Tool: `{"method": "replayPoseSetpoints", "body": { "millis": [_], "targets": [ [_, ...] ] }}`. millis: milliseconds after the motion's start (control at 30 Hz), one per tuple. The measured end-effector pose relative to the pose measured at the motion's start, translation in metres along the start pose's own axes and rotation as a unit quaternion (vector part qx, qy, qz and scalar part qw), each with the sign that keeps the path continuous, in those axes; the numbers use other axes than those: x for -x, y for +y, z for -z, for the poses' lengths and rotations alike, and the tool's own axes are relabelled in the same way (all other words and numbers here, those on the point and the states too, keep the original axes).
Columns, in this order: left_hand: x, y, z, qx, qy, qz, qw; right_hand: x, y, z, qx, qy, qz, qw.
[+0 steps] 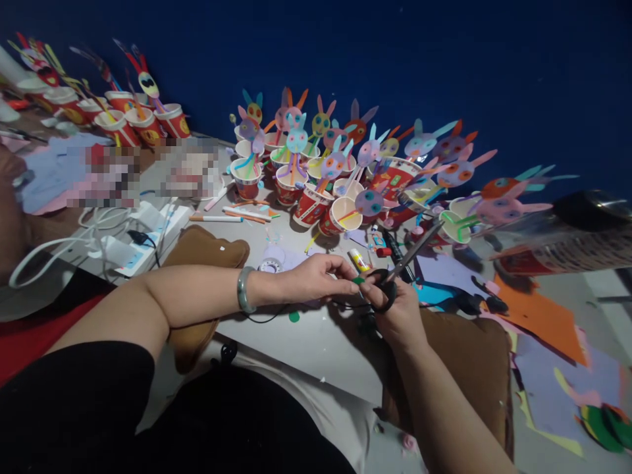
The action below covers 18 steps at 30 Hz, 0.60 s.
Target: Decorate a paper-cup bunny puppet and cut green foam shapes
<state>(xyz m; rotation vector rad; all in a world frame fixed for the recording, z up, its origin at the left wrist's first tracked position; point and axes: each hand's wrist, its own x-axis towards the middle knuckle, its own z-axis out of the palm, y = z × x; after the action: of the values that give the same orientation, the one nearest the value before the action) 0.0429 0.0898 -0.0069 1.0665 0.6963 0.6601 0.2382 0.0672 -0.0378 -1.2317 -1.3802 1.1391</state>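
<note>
My right hand (397,313) is closed around the black handles of a pair of scissors (417,245), whose blades point up and to the right. Pinched in the fingers of my left hand (323,276) is a small green paper piece (358,280), close beside the scissor handles and the right thumb. A green bangle-style bracelet (243,289) circles my left wrist. On the table below the left hand lies a small green paper circle (294,316). Just behind the hands is a yellow glue stick (359,260), and a roll of tape (270,264) rests left of it.
Red paper cups (291,187) with paper rabbit figures crowd the back. A power strip (155,240) with white cables lies left. Brown cushions (461,368) sit under both arms. Orange paper (538,316) and purple scraps spread right, near a tall cylindrical container (567,237). Another person's arm (12,210) shows far left.
</note>
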Motion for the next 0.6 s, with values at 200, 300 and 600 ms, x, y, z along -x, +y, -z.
{"method": "replayPoseSetpoints", "body": {
  "millis": [200, 300, 600],
  "targets": [
    [-0.0018, -0.0043, 0.0014, -0.009, -0.003, 0.002, 1.000, 0.0015, -0.0002, -0.0021, -0.024, -0.013, -0.011, 1.000],
    [-0.0024, -0.0026, 0.0021, -0.015, -0.005, 0.006, 1.000, 0.0013, -0.0018, -0.0027, -0.026, -0.018, -0.012, 0.999],
    [-0.0034, 0.0050, 0.0027, -0.035, -0.001, 0.020, 0.999, 0.0007, 0.0001, -0.0018, -0.039, -0.020, -0.012, 0.999]
  ]
}}
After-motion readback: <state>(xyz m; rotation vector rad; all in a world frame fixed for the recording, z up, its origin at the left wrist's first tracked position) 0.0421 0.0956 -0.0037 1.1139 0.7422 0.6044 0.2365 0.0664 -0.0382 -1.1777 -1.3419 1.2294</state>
